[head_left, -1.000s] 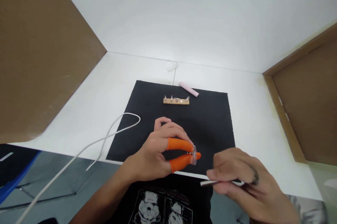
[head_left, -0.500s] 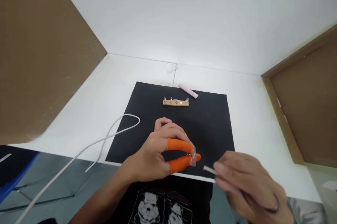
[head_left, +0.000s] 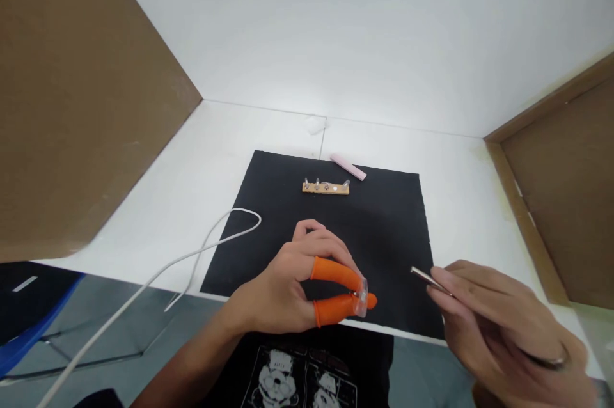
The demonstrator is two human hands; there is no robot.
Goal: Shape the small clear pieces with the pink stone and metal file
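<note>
My left hand (head_left: 300,283) is over the front edge of the black mat, with orange finger cots (head_left: 336,311) on the thumb and a finger. Those covered fingertips pinch a small, curved clear plastic piece (head_left: 362,298); a bit of metal shows beside it. Off to the right, my right hand (head_left: 508,325) is closed on a slim metal tool (head_left: 430,281) whose tip points left, apart from the plastic piece. Most of the tool is hidden in the fingers, so its kind cannot be told. A ring shows on this hand.
The black mat (head_left: 384,222) lies on a white table. Toward its back sits a wooden strip (head_left: 326,188) bearing several small clear and metal pieces. A pink bar (head_left: 348,167) lies behind it. A white cable (head_left: 167,262) crosses the left side. Brown panels (head_left: 96,107) flank the table.
My right hand has moved right with the metal tool, away from the left hand. My left hand still pinches the clear piece. The whole view has shifted slightly.
</note>
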